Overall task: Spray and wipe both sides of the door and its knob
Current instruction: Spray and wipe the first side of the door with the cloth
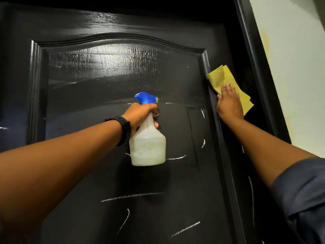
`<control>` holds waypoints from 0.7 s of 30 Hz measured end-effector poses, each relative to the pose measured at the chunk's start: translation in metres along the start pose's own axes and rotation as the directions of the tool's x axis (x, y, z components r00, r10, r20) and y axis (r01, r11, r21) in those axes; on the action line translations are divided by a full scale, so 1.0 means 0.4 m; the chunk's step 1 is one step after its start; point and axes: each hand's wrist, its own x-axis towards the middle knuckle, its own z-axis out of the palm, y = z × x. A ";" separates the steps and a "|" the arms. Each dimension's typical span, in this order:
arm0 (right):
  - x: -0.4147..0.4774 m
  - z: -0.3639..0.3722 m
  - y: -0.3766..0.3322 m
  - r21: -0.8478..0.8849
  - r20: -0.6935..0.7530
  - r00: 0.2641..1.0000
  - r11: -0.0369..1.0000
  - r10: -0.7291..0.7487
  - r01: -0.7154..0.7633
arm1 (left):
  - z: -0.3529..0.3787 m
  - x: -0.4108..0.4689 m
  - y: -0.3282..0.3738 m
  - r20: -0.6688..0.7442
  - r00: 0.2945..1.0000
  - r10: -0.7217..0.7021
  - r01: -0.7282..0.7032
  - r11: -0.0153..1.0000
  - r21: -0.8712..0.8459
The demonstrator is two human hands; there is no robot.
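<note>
Wiping step, this side of the black door (105, 76). My right hand (228, 104) is pressing the yellow cloth (219, 78) flat, fingers straight, on the right stile beside the panel moulding. My left hand (140, 115) is holding the spray bottle (147, 143), fingers curled round its neck, before the panel. The knob isn't showing. Next, probably: dragging the cloth down the stile.

We see the door (105, 76) in glossy black paint over a raised wood grain, its sheen broken by thin pale streaks. The bottle (147, 147) is cloudy, smooth plastic, its trigger (145, 97) shiny blue plastic. The cloth (218, 76) is matt yellow fabric. The watch (125, 129) strap looks matt black.
</note>
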 end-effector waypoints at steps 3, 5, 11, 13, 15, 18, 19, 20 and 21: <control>-0.006 -0.012 0.007 0.080 0.056 0.998 0.997 -0.024 0.019 | 0.061 0.011 0.001 0.036 0.999 -0.002 0.002 1.000 -0.019; -0.015 -0.026 0.012 0.112 0.070 0.997 0.994 -0.013 0.005 | 0.108 0.020 0.004 0.068 0.998 -0.006 0.008 0.999 -0.034; -0.022 -0.058 0.030 0.116 0.087 0.995 0.992 -0.055 0.045 | 0.247 0.040 0.010 0.139 0.990 -0.016 0.026 0.997 -0.069; -0.014 -0.066 0.035 0.084 0.106 0.992 0.994 -0.075 0.067 | 0.290 0.047 0.010 0.157 0.988 -0.012 0.024 0.997 -0.074; -0.010 -0.073 0.037 0.060 0.124 0.989 0.995 -0.083 0.076 | 0.328 0.055 0.009 0.165 0.986 -0.008 0.022 0.996 -0.083; -0.007 -0.081 0.036 0.054 0.152 0.985 0.996 -0.081 0.074 | 0.374 0.062 0.011 0.167 0.986 0.008 0.009 0.995 -0.101; -0.007 -0.081 0.036 0.051 0.161 0.984 0.996 -0.079 0.072 | 0.386 0.064 0.014 0.165 0.986 0.015 0.002 0.995 -0.104; -0.007 -0.080 0.037 0.050 0.170 0.982 0.996 -0.076 0.068 | 0.397 0.066 0.017 0.166 0.986 0.023 -0.005 0.994 -0.108; -0.008 -0.079 0.037 0.050 0.178 0.981 0.997 -0.073 0.065 | 0.403 0.068 0.019 0.162 0.986 0.028 -0.010 0.994 -0.112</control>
